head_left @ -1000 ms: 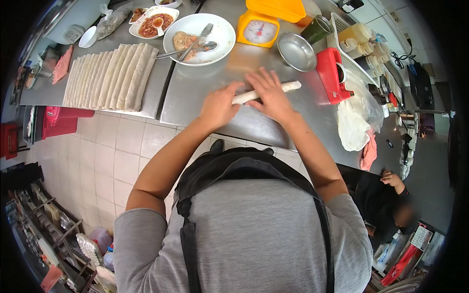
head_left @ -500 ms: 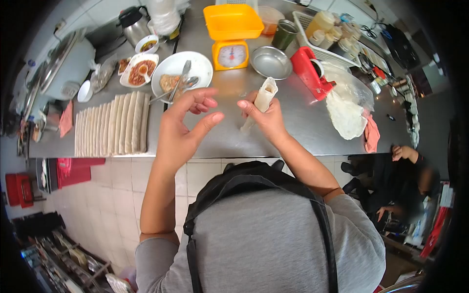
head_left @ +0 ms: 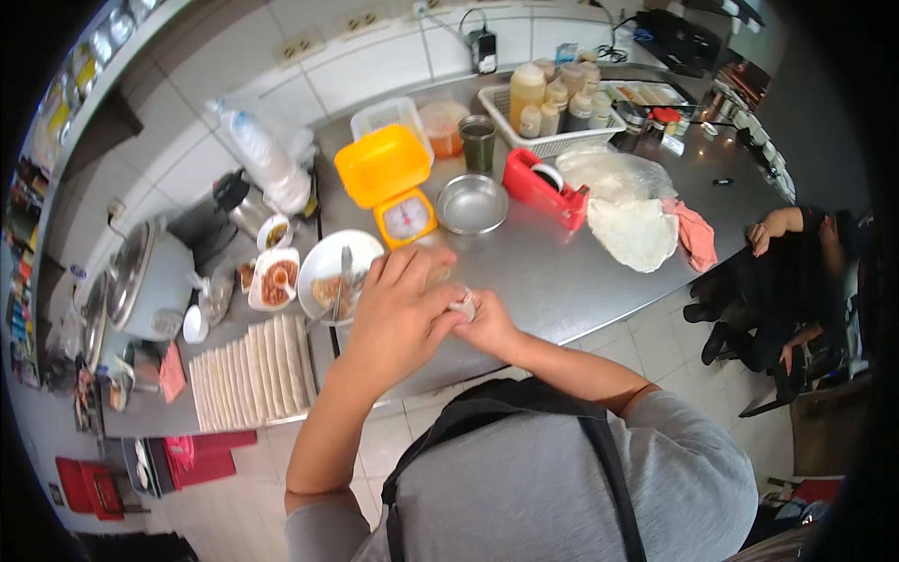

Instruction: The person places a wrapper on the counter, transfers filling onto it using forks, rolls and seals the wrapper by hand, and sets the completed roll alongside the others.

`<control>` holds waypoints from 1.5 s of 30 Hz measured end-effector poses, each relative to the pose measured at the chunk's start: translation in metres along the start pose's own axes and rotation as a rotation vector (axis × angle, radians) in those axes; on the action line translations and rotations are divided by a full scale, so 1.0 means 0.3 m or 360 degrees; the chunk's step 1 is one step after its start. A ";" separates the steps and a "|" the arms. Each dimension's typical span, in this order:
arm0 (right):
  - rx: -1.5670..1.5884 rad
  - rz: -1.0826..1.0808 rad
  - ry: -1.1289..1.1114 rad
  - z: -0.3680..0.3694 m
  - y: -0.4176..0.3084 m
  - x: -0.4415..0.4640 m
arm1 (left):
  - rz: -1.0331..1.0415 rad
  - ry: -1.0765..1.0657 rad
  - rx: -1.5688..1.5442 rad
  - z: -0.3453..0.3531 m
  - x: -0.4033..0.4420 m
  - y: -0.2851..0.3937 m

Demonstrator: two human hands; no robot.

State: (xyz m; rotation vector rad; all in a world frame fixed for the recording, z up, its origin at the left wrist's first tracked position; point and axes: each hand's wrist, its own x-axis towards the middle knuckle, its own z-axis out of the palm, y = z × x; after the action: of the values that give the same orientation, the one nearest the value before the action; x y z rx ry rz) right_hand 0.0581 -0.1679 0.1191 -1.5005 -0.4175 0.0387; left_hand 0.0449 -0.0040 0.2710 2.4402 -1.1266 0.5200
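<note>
My right hand [head_left: 489, 323] is closed around an uncooked spring roll [head_left: 464, 304], and only a small pale part of it shows. From the left, my left hand [head_left: 398, 304] reaches across to the roll's near end, its thumb and forefinger closed on the wrapper while the other fingers stretch out above. Most of the roll is hidden by my hands. A row of finished spring rolls [head_left: 257, 370] lies side by side on the counter to the left. Behind my left hand, a white bowl [head_left: 361, 245] holds a little filling [head_left: 325, 291] and metal utensils.
A yellow scale [head_left: 406, 217], a metal bowl [head_left: 473, 204] and a red tape dispenser [head_left: 543, 192] stand at the back. Pale wrapper sheets [head_left: 632, 234] and a pink cloth [head_left: 695, 236] lie right. A bowl of reddish filling [head_left: 278, 281] sits left. Another person [head_left: 796, 281] is at far right.
My left hand has moved right, from apart with open fingers onto the end of the spring roll. The roll has tipped in my right hand. The camera view has turned and tilted upward.
</note>
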 end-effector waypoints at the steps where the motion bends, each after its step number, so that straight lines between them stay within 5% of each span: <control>1: -0.0043 0.0012 0.0000 -0.010 -0.012 0.002 | 0.0008 -0.0026 0.0023 0.008 0.004 -0.005; 23: -0.0007 0.0098 -0.0213 -0.335 -0.062 0.114 | -0.0044 -0.0028 0.0166 0.080 0.343 0.114; 26: -0.0114 -0.0470 -0.0029 -0.350 -0.005 0.135 | -0.0051 -0.0127 0.0277 0.115 0.372 0.150; 29: -0.0010 -0.0248 -0.0178 -0.379 -0.004 0.147 | -0.0033 -0.0141 0.0328 0.165 0.381 0.142; 45: 0.0101 -0.0658 -0.0256 -0.422 -0.119 0.161 | -0.0426 0.0021 0.0289 0.128 0.392 0.278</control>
State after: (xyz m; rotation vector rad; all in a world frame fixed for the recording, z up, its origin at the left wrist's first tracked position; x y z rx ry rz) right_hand 0.1318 -0.2785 0.1637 -1.3285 -0.8421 -0.1531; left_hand 0.0575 -0.1467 0.3122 2.6839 -0.7580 0.5732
